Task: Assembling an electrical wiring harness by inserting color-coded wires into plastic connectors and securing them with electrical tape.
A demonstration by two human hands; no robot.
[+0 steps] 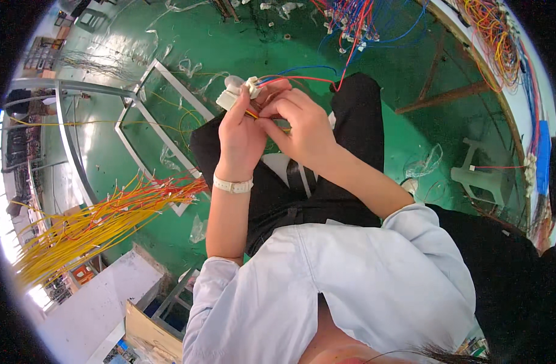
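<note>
Above my lap, my left hand (pixel 241 136) is closed around a white plastic connector housing (pixel 228 99), its thumb against the block. A smaller white connector (pixel 252 87) sits beside the thumb, with a red wire (pixel 311 77) and a blue wire (pixel 308 68) running from it to the right. An orange-yellow wire (pixel 252 113) crosses the left palm below the housing. Close against that palm, my right hand (pixel 305 124) pinches this wire between thumb and fingers; its end is hidden by the fingers.
Yellow and red wires (pixel 108 227) hang in a thick bundle at left, beside a metal frame (pixel 159 112). Red and blue wires with white connectors (pixel 354 27) hang at the top. A board with wires (pixel 521 79) and a plastic stool (pixel 487 173) stand at right. Plastic scraps litter the green floor.
</note>
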